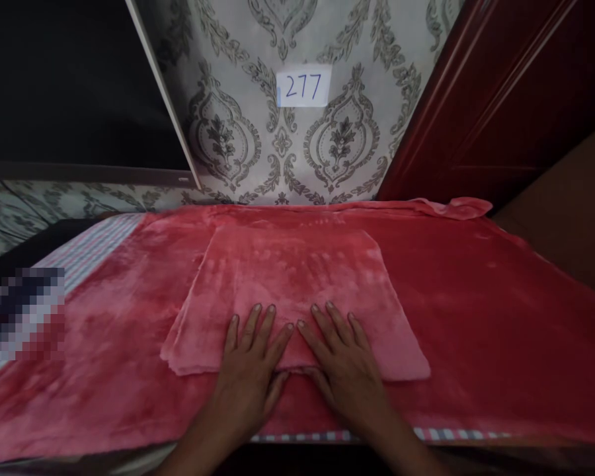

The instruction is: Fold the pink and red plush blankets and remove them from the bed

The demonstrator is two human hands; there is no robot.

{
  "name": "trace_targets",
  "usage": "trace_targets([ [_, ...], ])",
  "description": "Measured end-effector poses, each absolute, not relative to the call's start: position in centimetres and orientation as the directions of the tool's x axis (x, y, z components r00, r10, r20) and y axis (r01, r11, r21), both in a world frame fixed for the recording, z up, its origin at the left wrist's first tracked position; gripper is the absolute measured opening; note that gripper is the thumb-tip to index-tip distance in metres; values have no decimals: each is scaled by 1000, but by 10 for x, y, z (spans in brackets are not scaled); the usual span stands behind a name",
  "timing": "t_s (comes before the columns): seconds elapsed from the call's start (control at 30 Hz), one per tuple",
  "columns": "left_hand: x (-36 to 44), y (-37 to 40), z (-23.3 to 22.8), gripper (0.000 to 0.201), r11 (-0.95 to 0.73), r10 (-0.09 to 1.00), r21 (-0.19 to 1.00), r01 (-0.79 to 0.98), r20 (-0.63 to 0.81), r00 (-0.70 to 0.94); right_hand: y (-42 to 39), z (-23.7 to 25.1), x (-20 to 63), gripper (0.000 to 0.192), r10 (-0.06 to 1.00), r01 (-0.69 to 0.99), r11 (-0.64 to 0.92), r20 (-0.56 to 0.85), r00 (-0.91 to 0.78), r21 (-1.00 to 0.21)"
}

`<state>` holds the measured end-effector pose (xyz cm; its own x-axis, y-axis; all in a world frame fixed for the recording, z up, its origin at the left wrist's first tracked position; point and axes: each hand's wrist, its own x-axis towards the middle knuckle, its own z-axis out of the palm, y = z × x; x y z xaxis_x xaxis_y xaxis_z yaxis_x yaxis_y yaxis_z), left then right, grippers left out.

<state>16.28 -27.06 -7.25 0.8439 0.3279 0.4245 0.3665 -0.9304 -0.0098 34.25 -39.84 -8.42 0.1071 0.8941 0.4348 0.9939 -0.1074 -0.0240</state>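
A folded pink-red towel (297,284) lies flat on a red plush blanket (476,311) that covers the bed. My left hand (250,370) rests palm down on the towel's near edge, fingers spread. My right hand (342,363) lies beside it, also flat with fingers apart, on the same near edge. The two hands almost touch at the thumbs. Neither hand grips anything.
A striped sheet (94,248) shows at the bed's left side and along the near edge. Patterned wallpaper (258,139) with a paper label reading 277 (303,86) stands behind the bed. A dark red wooden door (500,99) is at the right.
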Motion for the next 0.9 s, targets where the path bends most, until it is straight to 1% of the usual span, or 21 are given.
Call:
trace_targets([
  [0.2, 162, -271, -70, 70, -930, 302, -58, 363, 445, 843, -397, -86, 341, 63, 891, 993, -112, 438, 117, -38],
  [0.37, 159, -271, -72, 76, -931, 304, -53, 362, 437, 847, -399, -79, 342, 63, 914, 989, -101, 384, 133, -104],
  [0.43, 154, -268, -67, 78, -940, 305, -24, 341, 390, 869, -403, -70, 345, 60, 923, 984, -73, 362, 128, -163],
  [0.5, 149, -261, -53, 79, -952, 300, 26, 306, 301, 906, -404, -58, 352, 58, 925, 969, -52, 353, 138, -242],
  [0.57, 150, -251, -30, 74, -959, 283, 80, 272, 207, 937, -398, -42, 362, 57, 914, 949, -50, 369, 169, -311],
  [0.63, 160, -238, -4, 68, -956, 285, 117, 270, 151, 946, -383, -26, 373, 58, 901, 937, -50, 388, 191, -346],
  [0.7, 180, -224, 18, 66, -938, 339, 126, 323, 133, 932, -362, -12, 383, 61, 900, 934, -71, 382, 211, -349],
  [0.77, 203, -212, 28, 67, -902, 429, 115, 416, 130, 894, -340, -3, 388, 64, 904, 935, -132, 346, 250, -330],
  [0.83, 224, -204, 23, 66, -866, 500, 92, 492, 136, 855, -323, -2, 389, 65, 909, 932, -210, 292, 298, -296],
  [0.9, 238, -201, 7, 62, -845, 534, 61, 531, 140, 834, -313, -9, 386, 62, 917, 929, -263, 231, 324, -260],
])
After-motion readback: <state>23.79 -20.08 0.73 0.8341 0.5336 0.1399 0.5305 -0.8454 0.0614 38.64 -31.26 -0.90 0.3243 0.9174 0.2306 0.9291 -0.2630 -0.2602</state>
